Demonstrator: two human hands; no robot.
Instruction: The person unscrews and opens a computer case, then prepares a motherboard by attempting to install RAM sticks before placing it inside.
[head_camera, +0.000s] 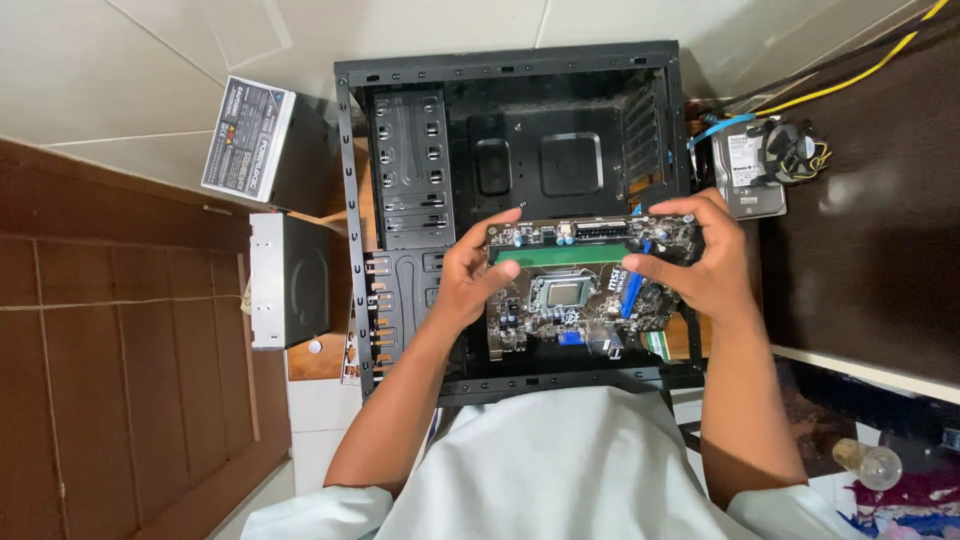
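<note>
Over the open computer case (400, 180), left hand (468, 280) and right hand (700, 262) grip a motherboard (575, 290) by its side edges, long axis running left-right.

Left hand: my left hand (470, 275) grips the left edge of the motherboard (575, 290), thumb on top.
Right hand: my right hand (695, 260) clasps its right edge, fingers curled over the top corner.
Motherboard: held level above the open black computer case (520, 120), which lies on its side.
Around: a power supply (250, 140) and an optical drive (290, 280) left of the case; a hard drive (745, 165) and cooler fan (795, 150) to its right.
</note>
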